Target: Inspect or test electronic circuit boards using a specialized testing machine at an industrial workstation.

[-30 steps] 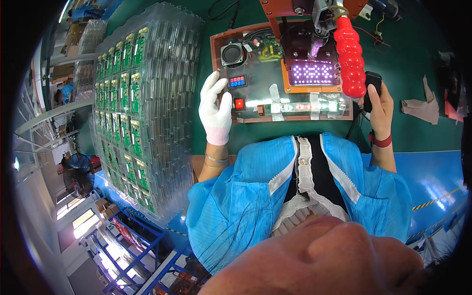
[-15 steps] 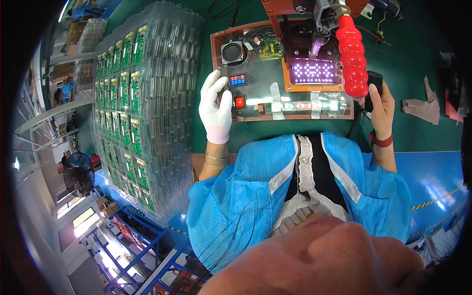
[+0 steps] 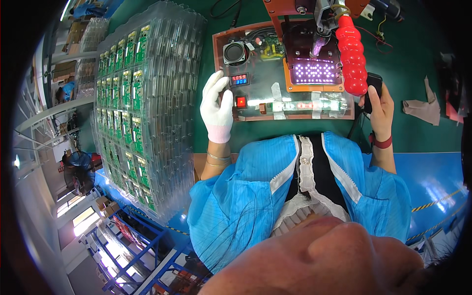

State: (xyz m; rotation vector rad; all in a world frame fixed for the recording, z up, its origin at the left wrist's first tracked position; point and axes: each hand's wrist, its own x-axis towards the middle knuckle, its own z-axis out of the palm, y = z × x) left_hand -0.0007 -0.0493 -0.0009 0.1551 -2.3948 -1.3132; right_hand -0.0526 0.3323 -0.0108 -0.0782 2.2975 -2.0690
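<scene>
My left hand, in a white glove, rests at the left edge of the test box, fingers stretched and thumb apart, holding nothing. Right beside its fingertips are a small digital meter and a lit red rocker switch. My bare right hand is closed around a black handheld device at the box's right side; the kind of device is not clear. Just left of it hangs a ribbed red lever handle. A board of white-violet lights glows in the orange-framed fixture under the press.
Tall stacked clear plastic trays with green circuit boards stand at the left. A round speaker sits inside the box's far left corner. A beige cloth lies on the green mat at the right. A fan stands beyond the trays.
The meter's lit digits read differently now. The light board still glows, and both hands have hardly moved.
</scene>
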